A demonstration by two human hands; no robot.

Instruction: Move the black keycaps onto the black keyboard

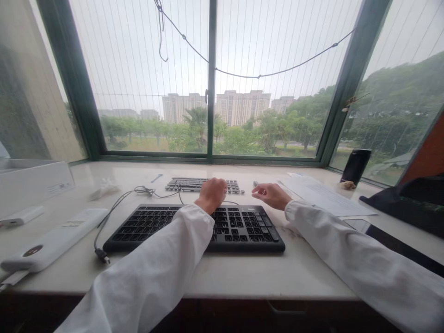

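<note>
A black keyboard (pixel 166 226) lies near the front of the pale counter (pixel 243 277), its cable (pixel 114 210) trailing off to the left. Behind it sits a bed of loose dark keycaps (pixel 187 185). My left hand (pixel 211 194) hovers between the two, its fingers curled in; whether it holds anything is hidden. My right hand (pixel 272 194) is just right of the keycaps, thumb and fingers pinched together on something too small to name. Both arms wear white sleeves.
Papers (pixel 322 194) lie to the right, with a black cup (pixel 355 166) at the window corner and a dark bag (pixel 409 203) beyond. At the left are a white box (pixel 31 185), a white power bank (pixel 52 243) and a crumpled tissue (pixel 104 188).
</note>
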